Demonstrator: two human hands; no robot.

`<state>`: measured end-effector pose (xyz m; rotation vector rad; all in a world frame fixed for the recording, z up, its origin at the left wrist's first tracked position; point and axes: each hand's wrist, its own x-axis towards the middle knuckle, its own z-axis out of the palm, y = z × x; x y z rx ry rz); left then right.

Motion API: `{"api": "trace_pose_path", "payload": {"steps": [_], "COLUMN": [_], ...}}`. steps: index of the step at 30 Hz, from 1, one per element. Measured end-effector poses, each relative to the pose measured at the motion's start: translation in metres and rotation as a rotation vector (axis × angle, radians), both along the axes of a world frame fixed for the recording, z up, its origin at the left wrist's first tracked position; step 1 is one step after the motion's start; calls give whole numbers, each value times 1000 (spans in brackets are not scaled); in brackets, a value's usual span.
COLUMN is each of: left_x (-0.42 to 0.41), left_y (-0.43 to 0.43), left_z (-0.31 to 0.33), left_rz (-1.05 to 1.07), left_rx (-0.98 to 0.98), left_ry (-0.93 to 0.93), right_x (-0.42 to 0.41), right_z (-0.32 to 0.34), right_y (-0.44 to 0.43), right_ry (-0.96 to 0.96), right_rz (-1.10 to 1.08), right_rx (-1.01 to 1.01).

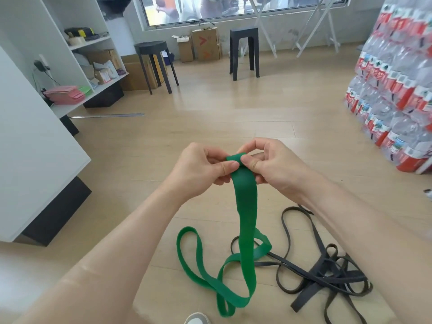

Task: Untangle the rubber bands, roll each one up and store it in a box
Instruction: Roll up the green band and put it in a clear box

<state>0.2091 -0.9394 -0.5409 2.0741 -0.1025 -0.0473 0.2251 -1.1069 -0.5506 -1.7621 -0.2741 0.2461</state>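
**Green band's end pinched for rolling**

The folded top end of the green band (245,206) is pinched from either side by the left hand (201,169) and the right hand (275,167), seemingly so that a roll can be started; its length is left hanging, looped on the pale wooden floor (210,118); a tangle of dark bands (327,277) is seen just beside it, on the right-hand side; beyond it, black stools (244,52), cardboard boxes (205,43) and stacked water bottles (392,90) are seen; no storage box can be identified.
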Motion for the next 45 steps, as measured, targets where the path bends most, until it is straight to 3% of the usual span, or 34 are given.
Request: {"api": "trace_pose_path", "payload": {"steps": [3, 6, 9, 12, 19, 21, 25, 28, 30, 37, 45], "left_x": [1, 1, 4, 4, -1, 0, 1, 1, 1, -6, -9], "left_y": [-3, -3, 2, 0, -6, -6, -8, -10, -8, 13, 12], "left_z": [-1, 1, -2, -7, -6, -5, -5, -5, 0, 38, 36], "left_rz": [34, 112, 161, 130, 133, 141, 192, 170, 109, -386, -405], "left_rx": [404, 563, 546, 499, -96, -98, 28, 193, 180, 163, 347], "left_ry": [-180, -306, -371, -382, -220, -234, -378, -534, -483, 6, 76], "right_x": [1, 2, 4, 4, 8, 10, 12, 14, 15, 13, 11], "right_z": [-3, -3, -1, -2, 2, 4, 9, 6, 3, 7, 7], "right_y": [2, 3, 4, 6, 3, -1, -6, -4, -5, -11, -12], "right_ry": [67, 151, 219, 148, 0, 52, 265, 260, 253, 156, 176], "right_rz": [15, 31, 37, -8, 16, 58, 151, 86, 88, 337, 431], "right_rx": [8, 102, 178, 88, -23, -5, 282, 379, 407, 234, 114]}}
